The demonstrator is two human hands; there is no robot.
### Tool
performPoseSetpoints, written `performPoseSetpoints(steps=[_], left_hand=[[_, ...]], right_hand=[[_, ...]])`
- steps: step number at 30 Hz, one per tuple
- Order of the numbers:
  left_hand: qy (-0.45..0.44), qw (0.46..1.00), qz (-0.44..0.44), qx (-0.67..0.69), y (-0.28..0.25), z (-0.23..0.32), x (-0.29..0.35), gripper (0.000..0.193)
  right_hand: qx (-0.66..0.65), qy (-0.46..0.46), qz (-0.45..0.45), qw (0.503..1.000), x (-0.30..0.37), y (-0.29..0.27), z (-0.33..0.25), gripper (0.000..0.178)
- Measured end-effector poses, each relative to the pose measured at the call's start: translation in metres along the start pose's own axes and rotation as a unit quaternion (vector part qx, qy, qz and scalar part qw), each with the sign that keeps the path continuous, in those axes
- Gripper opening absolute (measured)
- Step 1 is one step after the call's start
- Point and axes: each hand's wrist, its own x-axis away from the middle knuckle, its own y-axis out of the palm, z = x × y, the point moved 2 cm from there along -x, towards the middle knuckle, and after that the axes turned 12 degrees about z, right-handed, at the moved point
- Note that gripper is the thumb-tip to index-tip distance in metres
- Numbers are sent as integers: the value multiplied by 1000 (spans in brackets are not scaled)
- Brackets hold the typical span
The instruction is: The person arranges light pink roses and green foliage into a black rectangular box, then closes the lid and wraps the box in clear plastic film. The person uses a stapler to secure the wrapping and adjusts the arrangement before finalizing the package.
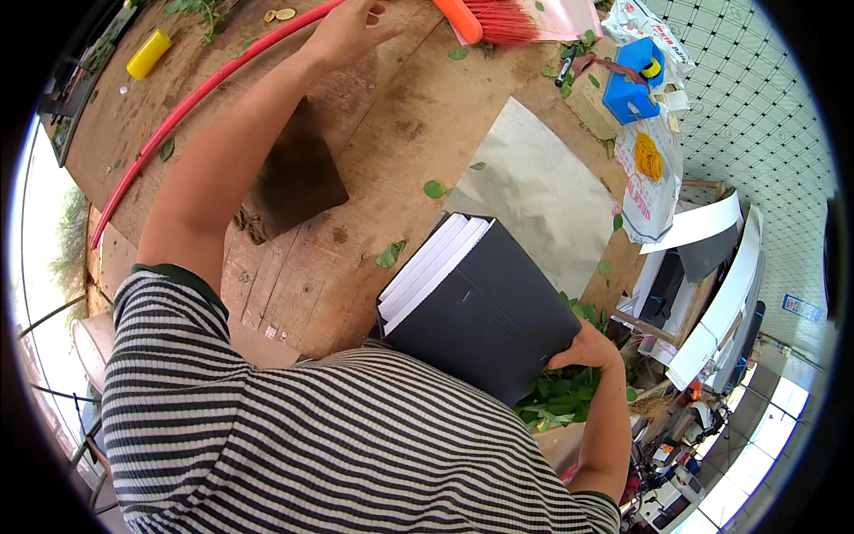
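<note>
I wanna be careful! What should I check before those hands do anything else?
1. Right hand on the black box: ok, it's at a corner.
2. White stuff inside the box: ok, it shows at the open end.
3. Left hand empty: cannot tell, the picture's top edge cuts it off.
4. Pale paper free of leaves: not ok, a leaf lies on it.
5. Wooden table tidy: not ok, there are more leaves scattered about.
</note>
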Motion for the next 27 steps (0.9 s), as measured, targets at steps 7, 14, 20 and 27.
performPoseSetpoints(steps=[7, 14, 20, 27], left_hand=[[-17, 878, -400, 262, -71, 97, 263, 31], [-85, 953, -141, 253, -62, 131, 308, 41], [5, 978, -36, 205, -25, 142, 314, 31], [56, 983, 27, 171, -43, 165, 345, 20]], right_hand=[[-35, 66, 18, 997, -9, -8, 33, 91], [30, 5, 107, 994, 12, -44, 4, 90], [183, -7, 106, 977, 8, -90, -26, 82], [153, 12, 49, 987, -7, -88, -7, 98]])
